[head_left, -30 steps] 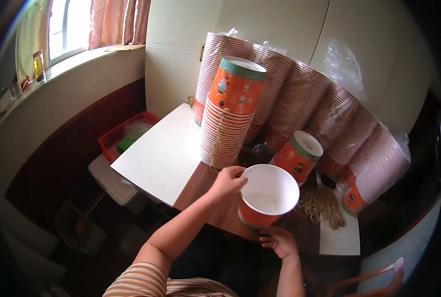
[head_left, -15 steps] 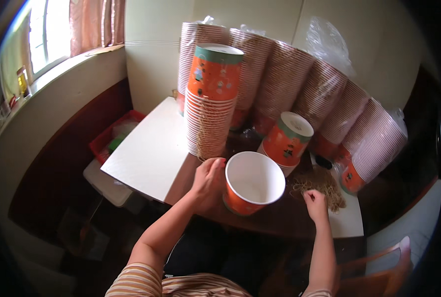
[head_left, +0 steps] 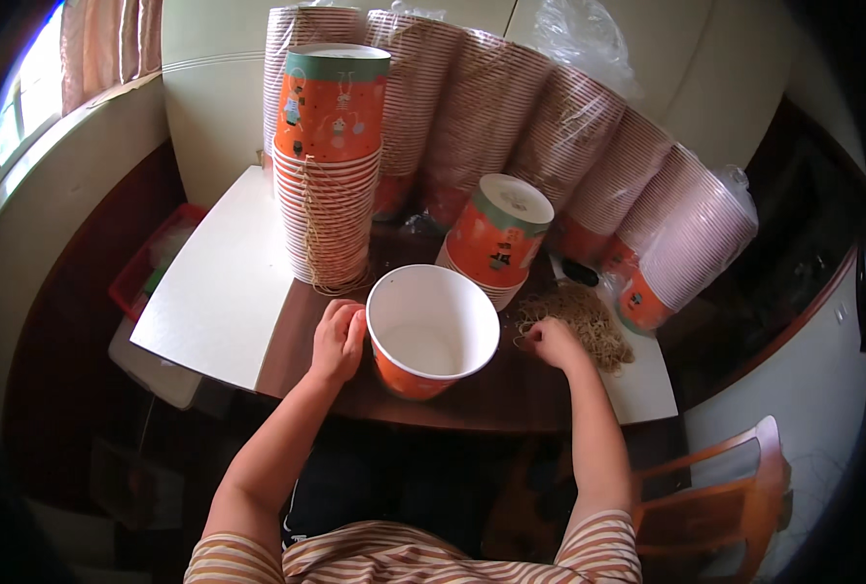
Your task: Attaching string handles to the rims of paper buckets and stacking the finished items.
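Observation:
In front of me an orange paper bucket (head_left: pixel 415 382) stands with its wide white mouth up, and its inside holds nothing. My left hand (head_left: pixel 339 341) is at its left side, fingers curled together close against the wall; what they hold, if anything, is hidden. To the right, my right hand (head_left: pixel 556 345) pinches at the near left edge of a heap of tan rubber bands (head_left: pixel 589 329). A thin loop shows at its fingertips. Behind my left hand rises a tall stack of upturned buckets (head_left: pixel 336 107), with a bunch of rubber bands (head_left: pixel 314 229) hanging down its side.
A shorter upturned bucket stack (head_left: pixel 499 234) stands behind the upright bucket. Several tall plastic-wrapped bucket stacks (head_left: pixel 487 107) line the table's back. The brown and white table (head_left: pixel 214 282) ends just before me. A wooden chair (head_left: pixel 710 501) is at lower right, a red crate (head_left: pixel 126 282) at left.
The view has shifted, so the table and buckets sit farther left and higher. My right hand stays at the heap's edge, and a band loop now shows at its fingertips.

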`<state>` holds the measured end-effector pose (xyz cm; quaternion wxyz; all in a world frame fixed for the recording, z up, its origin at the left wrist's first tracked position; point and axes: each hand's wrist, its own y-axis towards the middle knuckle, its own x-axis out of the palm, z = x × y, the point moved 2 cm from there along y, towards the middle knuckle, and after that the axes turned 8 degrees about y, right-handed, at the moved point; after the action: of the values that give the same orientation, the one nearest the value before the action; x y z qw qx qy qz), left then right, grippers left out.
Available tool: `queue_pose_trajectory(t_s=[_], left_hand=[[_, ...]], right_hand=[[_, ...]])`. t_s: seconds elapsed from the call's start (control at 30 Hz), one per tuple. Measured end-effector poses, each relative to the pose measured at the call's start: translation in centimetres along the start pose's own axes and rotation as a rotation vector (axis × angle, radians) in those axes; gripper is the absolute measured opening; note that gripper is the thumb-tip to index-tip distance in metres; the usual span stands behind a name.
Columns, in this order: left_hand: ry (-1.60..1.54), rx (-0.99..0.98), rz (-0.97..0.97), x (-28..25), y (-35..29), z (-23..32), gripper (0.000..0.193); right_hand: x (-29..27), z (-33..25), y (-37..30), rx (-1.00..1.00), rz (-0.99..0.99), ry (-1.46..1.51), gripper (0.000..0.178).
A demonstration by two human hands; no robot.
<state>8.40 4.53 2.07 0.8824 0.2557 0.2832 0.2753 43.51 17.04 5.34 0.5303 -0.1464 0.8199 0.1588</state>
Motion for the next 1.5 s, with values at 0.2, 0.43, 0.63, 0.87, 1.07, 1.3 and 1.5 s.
queue_pose_trajectory(t_s=[0.2, 0.43, 0.63, 0.87, 1.07, 1.3, 1.5], left_hand=[[-0.047, -0.024, 0.014, 0.9, -0.3, 0.1, 0.017], [-0.055, 0.050, 0.106, -0.5, -0.7, 0.5, 0.013], [-0.108, 0.351, 0.124, -2.7, -9.3, 5.0, 0.010], [-0.467, -0.101, -0.538, 1.9, -15.9, 11.0, 0.047], [-0.796, -0.415, -0.637, 5.2, -15.7, 9.7, 0.023], [-0.600, -0.588, -0.758, 3.8, -15.7, 9.7, 0.021], [-0.606, -0.667, -0.764, 2.3, -15.9, 8.3, 0.021]], right_hand=[[1.8, 1.1, -0.7, 0.015, -0.073, 0.038, 0.009], [1.3, -1.5, -4.8, 0.028, 0.116, 0.689, 0.007], [2.8, -7.2, -12.0, 0.023, 0.143, 1.277, 0.017], [7.7, -10.1, -15.1, 0.245, 0.223, 1.757, 0.005], [8.1, -13.6, -15.4, 0.177, 0.208, 1.757, 0.010], [7.7, -10.8, -14.4, 0.349, 0.302, 2.073, 0.002], [4.8, -1.8, -8.4, 0.370, 0.458, 1.925, 0.009]])
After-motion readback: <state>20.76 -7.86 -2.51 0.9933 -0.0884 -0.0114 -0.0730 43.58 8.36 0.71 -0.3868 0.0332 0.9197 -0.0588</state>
